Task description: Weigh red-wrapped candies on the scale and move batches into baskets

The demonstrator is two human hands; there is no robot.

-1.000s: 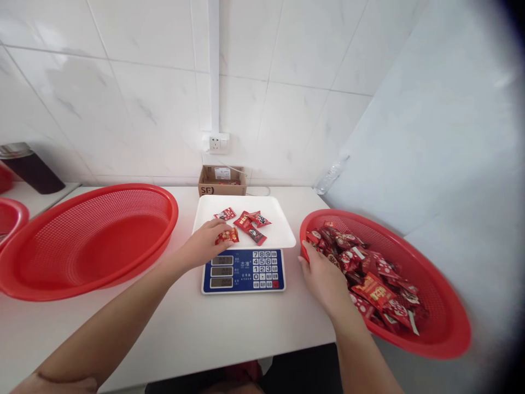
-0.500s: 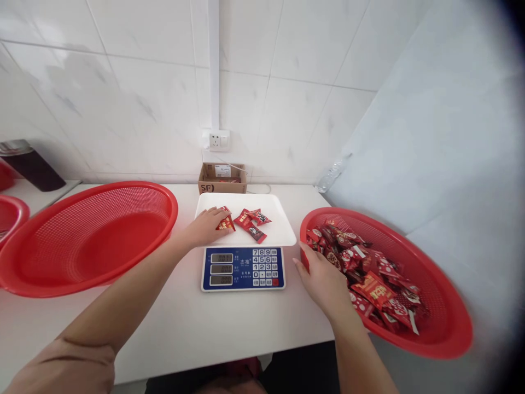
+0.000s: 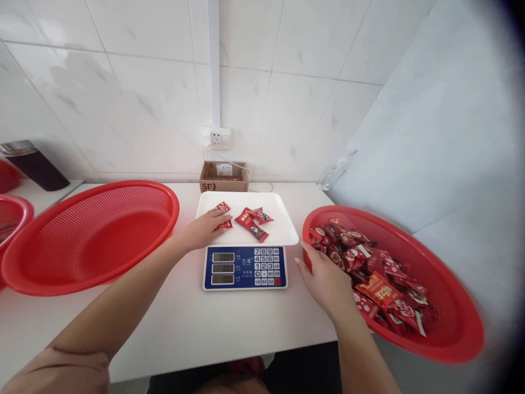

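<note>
A digital scale [image 3: 245, 266] with a white weighing tray [image 3: 279, 229] stands mid-table, with several red candy packets [image 3: 251, 221] on the tray. My left hand [image 3: 204, 228] rests on the tray's left part, fingers stretched over a red packet [image 3: 223, 209] and touching it. My right hand [image 3: 328, 280] lies on the near left rim of the red basket [image 3: 451, 339] full of red candy packets [image 3: 371, 276], fingers curled over the rim.
A large red basket [image 3: 88, 235] holding nothing visible sits left of the scale, with another red basket [image 3: 12, 216] at the far left. A small cardboard box [image 3: 223, 177] and a wall socket [image 3: 220, 139] are behind the scale. A dark container [image 3: 35, 167] stands back left.
My left hand carried a red packet from the tray's front edge further onto its left part and now lies flat over it. My right hand stayed at the basket rim.
</note>
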